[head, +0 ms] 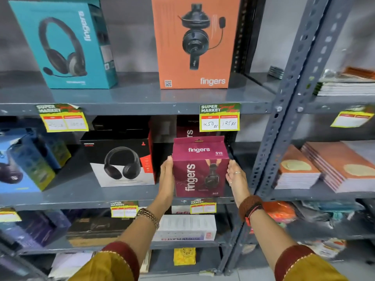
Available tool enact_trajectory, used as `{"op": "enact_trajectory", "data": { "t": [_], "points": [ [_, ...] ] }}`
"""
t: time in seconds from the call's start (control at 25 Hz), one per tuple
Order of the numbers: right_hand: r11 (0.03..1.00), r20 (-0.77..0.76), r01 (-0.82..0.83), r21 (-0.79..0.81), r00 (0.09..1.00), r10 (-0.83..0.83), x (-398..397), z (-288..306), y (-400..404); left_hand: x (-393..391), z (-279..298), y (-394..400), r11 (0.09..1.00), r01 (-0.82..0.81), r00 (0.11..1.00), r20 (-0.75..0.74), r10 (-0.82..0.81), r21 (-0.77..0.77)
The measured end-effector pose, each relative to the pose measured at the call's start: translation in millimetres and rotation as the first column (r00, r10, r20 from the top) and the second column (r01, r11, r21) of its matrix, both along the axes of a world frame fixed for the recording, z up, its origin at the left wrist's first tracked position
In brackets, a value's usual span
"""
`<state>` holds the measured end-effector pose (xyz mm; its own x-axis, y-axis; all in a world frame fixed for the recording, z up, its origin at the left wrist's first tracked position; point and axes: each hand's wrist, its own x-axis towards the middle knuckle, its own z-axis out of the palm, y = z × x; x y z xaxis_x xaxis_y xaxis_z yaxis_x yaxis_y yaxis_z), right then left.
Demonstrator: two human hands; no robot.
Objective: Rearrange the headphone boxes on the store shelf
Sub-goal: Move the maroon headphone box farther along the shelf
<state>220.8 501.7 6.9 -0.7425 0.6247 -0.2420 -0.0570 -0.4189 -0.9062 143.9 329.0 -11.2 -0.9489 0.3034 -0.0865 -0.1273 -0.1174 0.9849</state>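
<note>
The maroon box, judged light, stiff cardboard, is pressed between the flat left hand and right hand at its side panels.

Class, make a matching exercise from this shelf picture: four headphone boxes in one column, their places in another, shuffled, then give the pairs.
Boxes:
1. teal box
2. orange box
3. maroon box
4. black box

Places:
A. between both hands, middle shelf
B. top shelf, left
C. middle shelf, left of the hands
D. top shelf, right

Pairs: 1-B, 2-D, 3-A, 4-C
</note>
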Motion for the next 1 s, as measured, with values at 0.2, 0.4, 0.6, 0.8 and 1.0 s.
{"op": "enact_trajectory", "data": {
  "t": [0.2, 0.4, 0.6, 0.8, 1.0],
  "points": [
    [1.000, -0.009, -0.003, -0.001, 1.000, 0.003, -24, -17, 5, -26, -9, 16, 0.999, -0.039, 0.999, 0.031, 0.039, -0.012],
    [1.000, -0.015, -0.005, -0.031, 1.000, 0.004, -45, -15, 16, -45, -12, 25, 0.999, -0.037, 0.998, 0.056, 0.037, -0.003],
    [0.999, 0.013, -0.015, 0.030, 1.000, 0.014, -53, -21, 22, -51, -16, 31, 1.000, -0.026, 0.997, 0.073, 0.027, -0.017],
    [0.993, 0.020, -0.034, 0.112, 0.999, 0.032, -52, -24, 24, -52, -11, 34, 0.999, -0.017, 0.999, 0.050, 0.019, -0.033],
    [0.958, 0.106, -0.070, 0.279, 0.993, 0.042, -36, -19, 10, -48, -16, 28, 1.000, -0.010, 1.000, 0.017, 0.010, -0.020]
  ]
}}
